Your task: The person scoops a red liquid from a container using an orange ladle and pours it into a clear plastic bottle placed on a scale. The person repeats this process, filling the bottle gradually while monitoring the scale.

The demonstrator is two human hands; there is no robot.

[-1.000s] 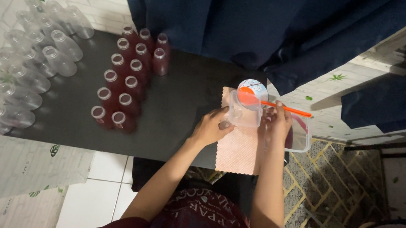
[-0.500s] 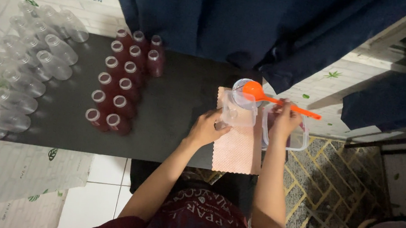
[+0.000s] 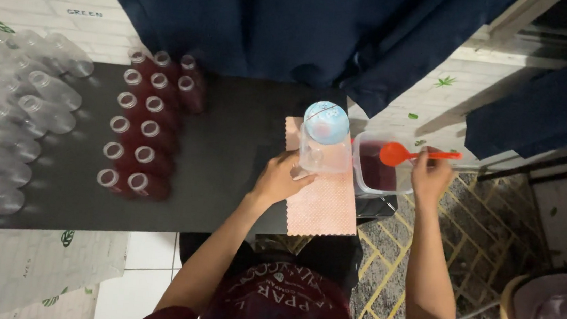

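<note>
Hands are seen from above at the right part of a dark table (image 3: 230, 148). The left hand (image 3: 280, 180) is laid against the near lower side of a clear plastic bottle (image 3: 324, 146); the fingers are curved on it, but a full clamp cannot be confirmed from this angle. The bottle stands upright on a pink cloth (image 3: 321, 197), and a pale blue round piece (image 3: 326, 121), probably a funnel or cap, is placed on its mouth. The right hand (image 3: 430, 176) is closed on the handle end of an orange spoon (image 3: 407, 154), whose bowl is held over a clear square container (image 3: 380, 164) of dark red liquid, just beside the bottle at the right edge of the table.

The bottle is judged to be light, thin-walled and easy to tip or dent, so it is best held low on the body, with a gentle grip. The spoon is stiff and light; a hold at the handle end is enough, but it must be kept level, because liquid is spilled easily.

Further left, filled red bottles (image 3: 146, 123) are set in rows, and empty clear bottles (image 3: 16, 122) are lying at the far left.
</note>
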